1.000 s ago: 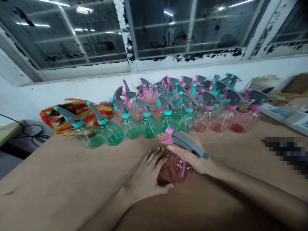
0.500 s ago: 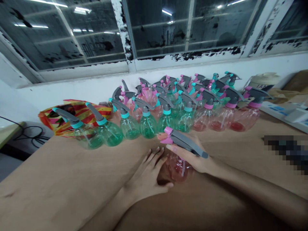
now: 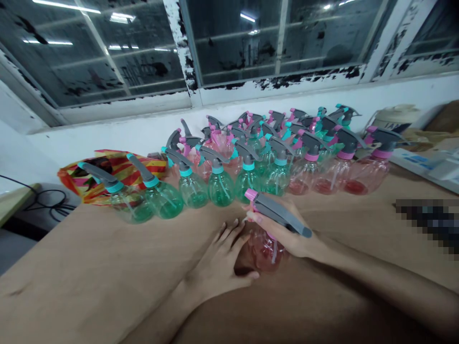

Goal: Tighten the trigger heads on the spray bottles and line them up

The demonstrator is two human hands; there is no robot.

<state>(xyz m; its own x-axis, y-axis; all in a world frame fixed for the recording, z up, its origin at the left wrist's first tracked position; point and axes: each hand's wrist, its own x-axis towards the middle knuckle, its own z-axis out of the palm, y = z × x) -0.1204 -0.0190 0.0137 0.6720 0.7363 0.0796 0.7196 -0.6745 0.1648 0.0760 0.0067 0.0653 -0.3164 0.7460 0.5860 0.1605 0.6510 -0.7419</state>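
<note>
A clear pink spray bottle (image 3: pixel 267 253) with a grey and pink trigger head stands on the wooden table (image 3: pixel 89 267) in front of me. My right hand (image 3: pixel 287 229) is wrapped round its neck, fingers at the pink trigger. Low on the bottle's left side lies my left hand (image 3: pixel 218 263), palm down on the table, its fingers spread and the fingertips close to the bottle. Beyond my hands runs a row of spray bottles: green ones (image 3: pixel 221 188) on the left and middle, pink ones (image 3: pixel 324 181) on the right.
More spray bottles crowd behind the row, against the white wall below the window (image 3: pixel 287 43). A red and yellow striped bag (image 3: pixel 143 167) lies at the left. A white container (image 3: pixel 394 119) and a white tray-like object (image 3: pixel 426 167) are at the right, near a blurred-out dark item (image 3: pixel 430 222).
My right hand's fingers have drawn in and the pink trigger is now pulled back toward the neck. My left hand and the bottle stay in place.
</note>
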